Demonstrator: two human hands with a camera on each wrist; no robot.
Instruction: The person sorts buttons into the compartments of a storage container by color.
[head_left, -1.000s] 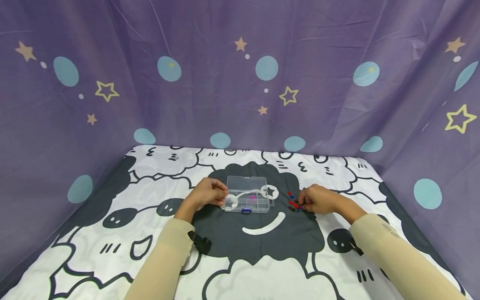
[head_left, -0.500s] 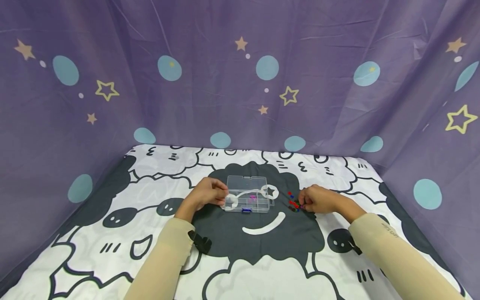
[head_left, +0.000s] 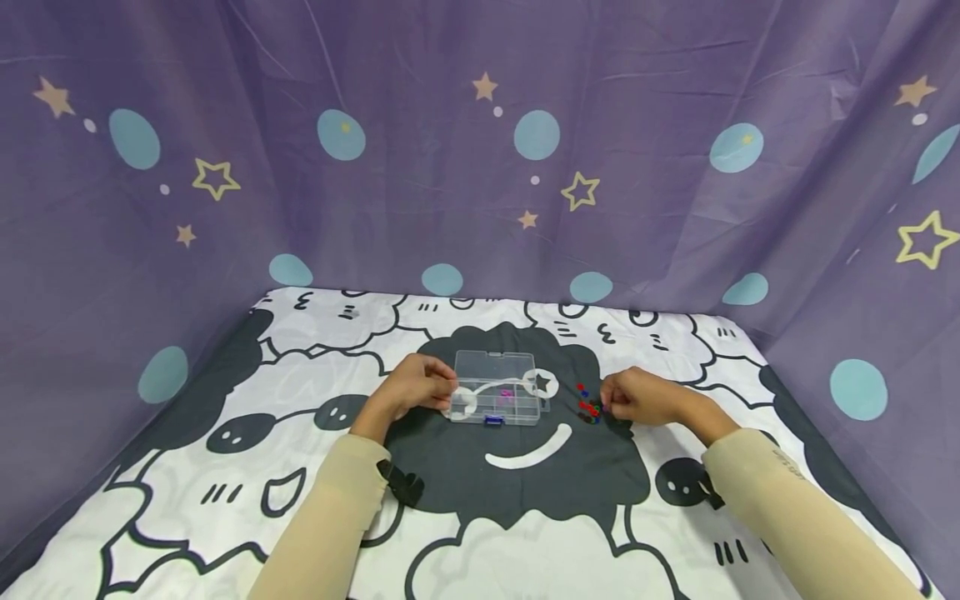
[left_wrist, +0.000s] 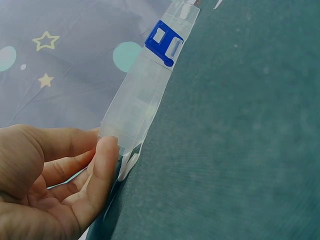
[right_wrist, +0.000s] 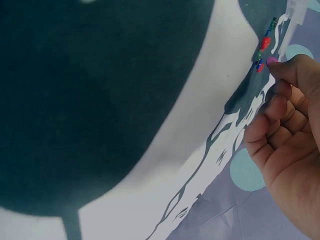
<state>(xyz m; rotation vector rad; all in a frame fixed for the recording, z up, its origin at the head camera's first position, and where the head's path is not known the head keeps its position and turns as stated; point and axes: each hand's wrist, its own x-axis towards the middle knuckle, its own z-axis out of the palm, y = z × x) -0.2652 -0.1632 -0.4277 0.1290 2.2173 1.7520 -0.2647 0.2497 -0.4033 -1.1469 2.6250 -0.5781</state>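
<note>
A clear plastic organizer box [head_left: 495,408] with dividers and a blue latch [left_wrist: 164,43] lies on the dark patch of the cloth, its clear lid [head_left: 493,365] raised at the back. Small pink pieces [head_left: 506,395] lie in one compartment. My left hand [head_left: 416,386] grips the box's left end between thumb and fingers. Right of the box is a pile of small red, blue, green and dark bead-like pieces [head_left: 589,408]. At its right edge, my right hand [head_left: 637,397] pinches a small purple-pink bead-like piece [right_wrist: 271,61] between thumb and fingertips; most of that piece is hidden.
A cloth [head_left: 532,550] printed with cartoon sheep covers the surface. Behind it and at both sides hangs a purple curtain [head_left: 420,217] with stars and blue dots. One red piece [head_left: 581,387] and a blue one lie slightly behind the main pile.
My right hand has shifted slightly right, with its fingertips a little farther from the pile. My left hand and the box stay in place.
</note>
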